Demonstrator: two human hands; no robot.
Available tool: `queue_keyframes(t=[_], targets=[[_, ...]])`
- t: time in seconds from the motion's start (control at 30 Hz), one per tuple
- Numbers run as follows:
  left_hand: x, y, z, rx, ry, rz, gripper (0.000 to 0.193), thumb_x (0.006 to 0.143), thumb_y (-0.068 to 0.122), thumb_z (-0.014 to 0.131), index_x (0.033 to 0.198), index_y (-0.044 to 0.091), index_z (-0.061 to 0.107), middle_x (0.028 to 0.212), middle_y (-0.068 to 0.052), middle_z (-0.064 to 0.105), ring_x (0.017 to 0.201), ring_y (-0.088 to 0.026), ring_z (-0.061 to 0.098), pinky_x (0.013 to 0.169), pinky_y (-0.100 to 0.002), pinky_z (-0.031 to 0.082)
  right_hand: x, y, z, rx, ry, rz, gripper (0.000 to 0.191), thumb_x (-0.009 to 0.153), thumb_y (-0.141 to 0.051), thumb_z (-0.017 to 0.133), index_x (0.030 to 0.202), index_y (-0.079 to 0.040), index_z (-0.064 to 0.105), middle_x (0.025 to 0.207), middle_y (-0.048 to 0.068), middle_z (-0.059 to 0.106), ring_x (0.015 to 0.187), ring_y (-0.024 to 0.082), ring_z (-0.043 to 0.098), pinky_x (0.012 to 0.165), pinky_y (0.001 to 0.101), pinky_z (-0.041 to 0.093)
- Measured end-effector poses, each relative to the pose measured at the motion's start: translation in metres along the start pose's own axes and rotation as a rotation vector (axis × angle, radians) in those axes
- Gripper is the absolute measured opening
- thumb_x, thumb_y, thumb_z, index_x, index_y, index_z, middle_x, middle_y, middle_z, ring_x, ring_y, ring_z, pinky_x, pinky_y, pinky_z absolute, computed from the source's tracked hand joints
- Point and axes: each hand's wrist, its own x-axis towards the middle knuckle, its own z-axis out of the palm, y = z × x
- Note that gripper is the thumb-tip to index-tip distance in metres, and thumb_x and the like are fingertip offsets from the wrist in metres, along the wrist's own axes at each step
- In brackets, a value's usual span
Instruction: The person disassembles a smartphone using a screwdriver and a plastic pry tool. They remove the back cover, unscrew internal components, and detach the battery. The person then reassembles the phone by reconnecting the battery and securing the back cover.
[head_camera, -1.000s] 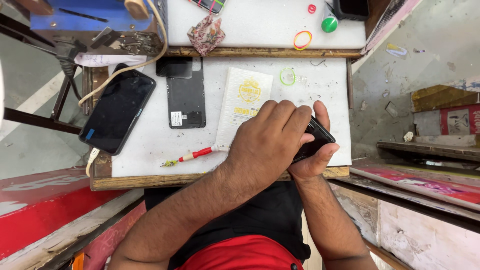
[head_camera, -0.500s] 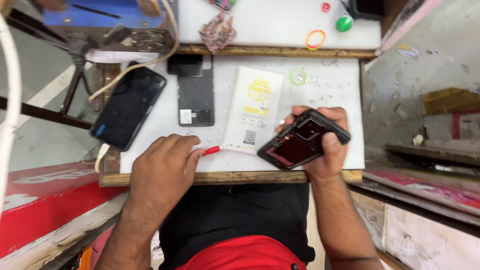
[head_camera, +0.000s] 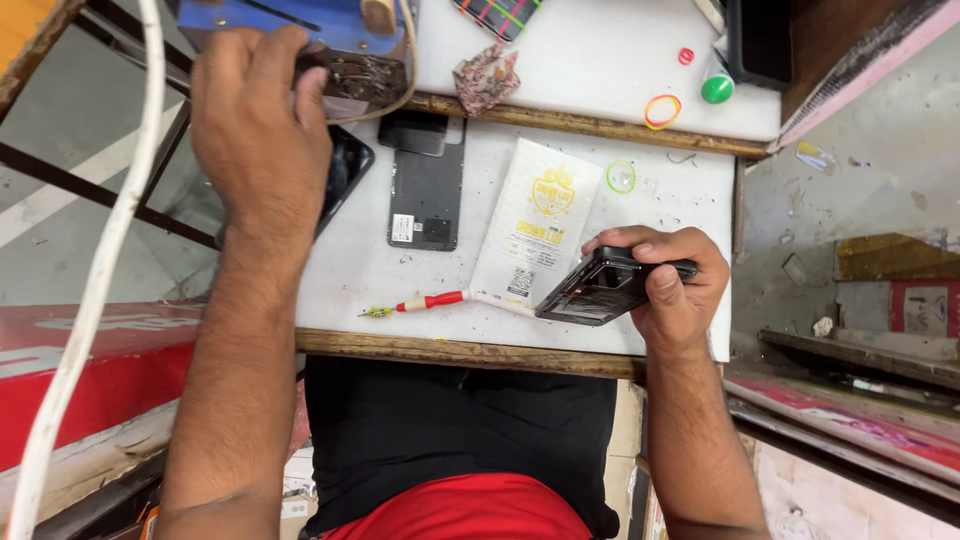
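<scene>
Right hand (head_camera: 672, 290) gripping opened black phone body (head_camera: 600, 287) by its edges; looks rigid, fragile inside. Left hand (head_camera: 262, 130) reaching to blue metal fixture (head_camera: 300, 25), grip unclear.

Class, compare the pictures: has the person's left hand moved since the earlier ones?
Yes. The left hand has left the red-handled screwdriver at the near edge of the white board and now reaches its far left corner, at the blue tool.

A white-topped table (head_camera: 380, 275) with a worn wooden edge sits in even daylight over a grey concrete floor (head_camera: 850, 200); a red painted board (head_camera: 90, 370) lies left, wooden planks (head_camera: 880, 260) right
</scene>
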Motion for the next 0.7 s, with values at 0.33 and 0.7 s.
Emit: queue_keyframes(t=[0.33,0.7], targets=[[-0.009,0.004,0.002,0.006,0.135,0.079,0.016,0.098,-0.005,0.077,0.112,0.002,0.070,0.107,-0.009,0.068,0.108,-0.030,0.064,0.093,-0.043,0.054,-0.012,0.009,-0.015,-0.006,0.073,-0.038,0.035,0.103,-0.035,0.075,0.111,-0.005,0.060,0.114,0.027,0.072,0.095,0.038,0.074,0.085,0.0493,0.064],[-0.044,0.144,-0.033,-0.747,-0.278,0.153,0.024,0.093,-0.008,0.069,0.114,0.004,0.070,0.102,-0.013,0.069,0.092,-0.028,0.071,0.078,-0.037,0.060,-0.014,0.012,-0.007,-0.106,0.090,-0.120,0.042,0.105,-0.040,0.073,0.117,-0.005,0.054,0.097,0.027,0.071,0.089,0.035,0.074,0.080,0.0445,0.064]])
